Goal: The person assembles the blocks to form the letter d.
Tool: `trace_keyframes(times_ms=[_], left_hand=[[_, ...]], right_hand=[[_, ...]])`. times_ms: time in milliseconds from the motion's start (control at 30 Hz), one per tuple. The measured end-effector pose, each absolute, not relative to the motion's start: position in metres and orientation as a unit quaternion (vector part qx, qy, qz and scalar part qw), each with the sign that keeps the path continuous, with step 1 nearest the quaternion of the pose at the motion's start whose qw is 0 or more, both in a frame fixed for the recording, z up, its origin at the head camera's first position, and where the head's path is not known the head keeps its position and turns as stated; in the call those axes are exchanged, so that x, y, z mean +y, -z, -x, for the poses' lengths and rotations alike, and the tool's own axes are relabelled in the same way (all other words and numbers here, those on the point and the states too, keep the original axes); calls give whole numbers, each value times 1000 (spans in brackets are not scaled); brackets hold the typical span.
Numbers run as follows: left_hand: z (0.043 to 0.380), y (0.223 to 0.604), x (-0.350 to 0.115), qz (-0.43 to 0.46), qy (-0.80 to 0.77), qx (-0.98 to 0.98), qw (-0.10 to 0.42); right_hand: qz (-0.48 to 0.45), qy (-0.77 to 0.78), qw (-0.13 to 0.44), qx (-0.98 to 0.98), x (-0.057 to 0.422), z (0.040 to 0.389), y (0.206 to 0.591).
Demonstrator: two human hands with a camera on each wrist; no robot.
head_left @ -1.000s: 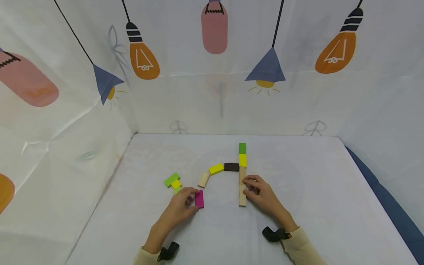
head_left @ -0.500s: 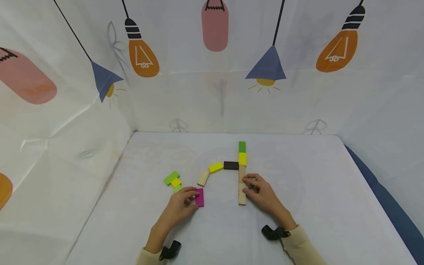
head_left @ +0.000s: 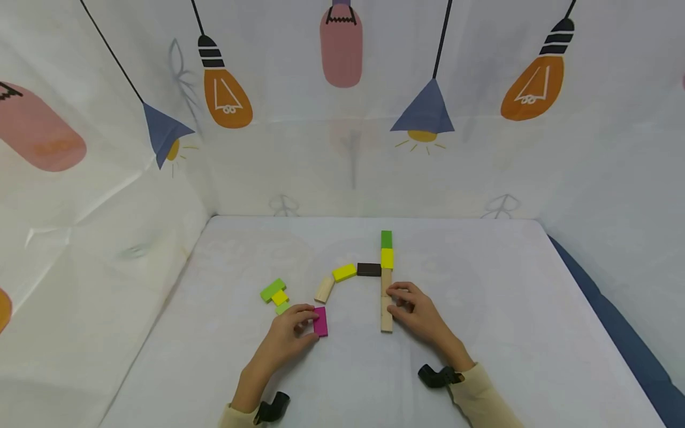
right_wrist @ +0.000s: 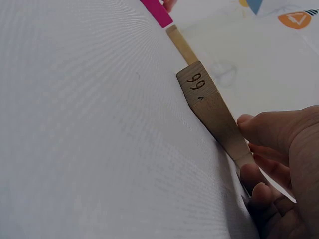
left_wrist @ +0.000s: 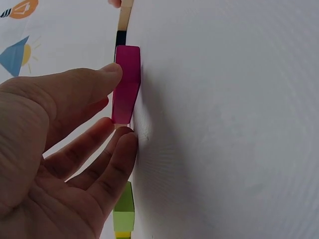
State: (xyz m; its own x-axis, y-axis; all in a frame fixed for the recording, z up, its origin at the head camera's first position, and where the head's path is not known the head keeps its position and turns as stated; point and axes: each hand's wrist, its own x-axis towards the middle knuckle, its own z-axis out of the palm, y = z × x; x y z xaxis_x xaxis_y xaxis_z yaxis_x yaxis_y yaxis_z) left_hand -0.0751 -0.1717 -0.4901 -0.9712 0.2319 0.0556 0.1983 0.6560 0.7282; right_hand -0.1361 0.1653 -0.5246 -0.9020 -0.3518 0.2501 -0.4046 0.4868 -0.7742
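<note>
My left hand (head_left: 291,330) pinches a magenta block (head_left: 320,321) flat on the table, thumb at its near end and a finger toward its far end. Above it a curve of blocks runs to the right: a plain wooden block (head_left: 324,289), a yellow block (head_left: 345,273) and a dark block (head_left: 369,270). That dark block meets a straight column: a green block (head_left: 386,239), another yellow block (head_left: 387,258) and two plain wooden blocks (head_left: 386,321). Along the column's right side my right hand (head_left: 420,312) rests its thumb and fingertips against the wooden blocks (right_wrist: 217,117).
Left of the magenta block lies a small cluster: a light green block (head_left: 273,290), a yellow piece (head_left: 279,298) and another light green block (head_left: 283,308), partly behind my left hand. A white table (head_left: 342,380) meets a lamp-patterned sheet (head_left: 299,160) at the back.
The whole head view has shifted slightly. Both hands keep their places at the blocks, and the blocks' arrangement looks the same.
</note>
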Motion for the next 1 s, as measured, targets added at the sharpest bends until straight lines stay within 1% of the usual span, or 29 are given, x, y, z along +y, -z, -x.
trace_keyframes(times_ms=[367,600,1000], left_hand=[[79,489,-175,-119,-385,913,57],[80,490,-177,-133,-386,911,49],[81,490,-175,-123,-384,914,47]], right_hand=[[-226,-454,38,-861,166,136,526],[-232,-457,38,-858,164,137,525],[-225,-453,36,-862,165,137,527]])
